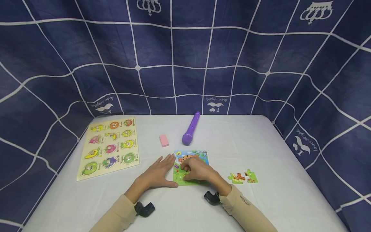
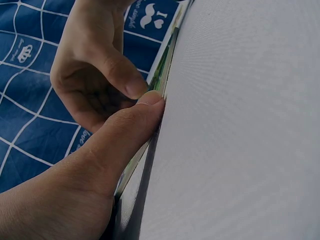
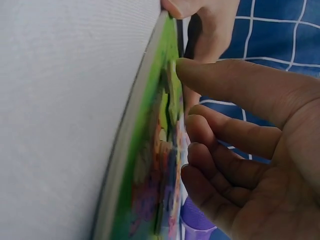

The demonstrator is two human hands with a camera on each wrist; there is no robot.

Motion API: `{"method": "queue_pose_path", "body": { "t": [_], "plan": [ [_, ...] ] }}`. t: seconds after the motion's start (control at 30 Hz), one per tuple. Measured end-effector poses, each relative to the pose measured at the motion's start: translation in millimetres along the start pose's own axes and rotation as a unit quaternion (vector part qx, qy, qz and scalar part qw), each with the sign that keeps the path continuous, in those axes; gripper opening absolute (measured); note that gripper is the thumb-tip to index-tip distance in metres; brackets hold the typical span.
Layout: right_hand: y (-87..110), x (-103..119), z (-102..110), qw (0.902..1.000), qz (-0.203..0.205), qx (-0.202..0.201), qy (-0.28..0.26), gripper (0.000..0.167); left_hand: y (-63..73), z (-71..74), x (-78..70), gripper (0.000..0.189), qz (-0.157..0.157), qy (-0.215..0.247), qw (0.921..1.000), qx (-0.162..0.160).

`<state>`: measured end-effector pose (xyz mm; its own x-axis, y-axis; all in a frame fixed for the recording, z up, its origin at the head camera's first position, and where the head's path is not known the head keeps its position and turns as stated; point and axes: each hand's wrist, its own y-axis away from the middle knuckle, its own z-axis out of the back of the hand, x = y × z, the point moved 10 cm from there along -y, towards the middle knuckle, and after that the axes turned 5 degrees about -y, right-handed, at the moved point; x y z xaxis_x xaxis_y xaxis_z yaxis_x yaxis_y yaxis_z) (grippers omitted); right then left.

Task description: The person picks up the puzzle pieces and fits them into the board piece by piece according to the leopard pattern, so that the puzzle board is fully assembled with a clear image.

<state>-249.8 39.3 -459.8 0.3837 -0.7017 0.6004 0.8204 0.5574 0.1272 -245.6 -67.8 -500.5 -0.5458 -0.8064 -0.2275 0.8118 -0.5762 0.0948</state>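
Note:
A jigsaw puzzle board (image 1: 182,182) with a green and blue animal scene lies on the white table between the hands. My left hand (image 1: 157,172) lies palm down with fingers spread at its left side, and in the left wrist view the thumb (image 2: 142,107) presses on the board's edge. Over the middle of the board, my right hand (image 1: 198,169) has its fingers bent. In the right wrist view a green puzzle piece (image 3: 172,97) stands slightly raised from the board, with the thumb at one end and the fingertips at the other. Two loose puzzle pieces (image 1: 237,178) lie to the right.
A wooden fruit puzzle (image 1: 108,146) lies at the left of the table. Beyond the board are a pink block (image 1: 164,140) and a purple toy microphone (image 1: 191,129). A blue curtain (image 1: 185,80) with white lines hangs around the table (image 1: 278,193).

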Motion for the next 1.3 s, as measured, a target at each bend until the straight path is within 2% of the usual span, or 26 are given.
{"method": "queue_pose_path", "body": {
  "t": [0.5, 0.7, 0.87, 1.3],
  "plan": [
    [0.0, 0.1, -4.5, 0.9998, 0.013, 0.011, -0.012, 0.036, 1.1, 1.7, -1.5, 0.118, -0.003, 0.002, 1.0, 0.003],
    [2.3, 2.4, 1.4, 0.9995, 0.03, 0.01, -0.005, 0.039, 0.8, 1.2, -2.8, 0.119, -0.006, 0.009, 0.9999, -0.003],
    [3.3, 4.1, 8.5, 0.9988, 0.043, 0.004, -0.02, 0.041, 0.6, -0.7, -2.0, 0.12, -0.002, 0.005, 1.0, -0.003],
    [2.8, 2.1, 11.8, 0.9994, 0.032, 0.006, -0.015, 0.039, 2.2, 3.1, -2.3, 0.118, -0.005, 0.01, 0.9999, -0.005]
  ]
}}
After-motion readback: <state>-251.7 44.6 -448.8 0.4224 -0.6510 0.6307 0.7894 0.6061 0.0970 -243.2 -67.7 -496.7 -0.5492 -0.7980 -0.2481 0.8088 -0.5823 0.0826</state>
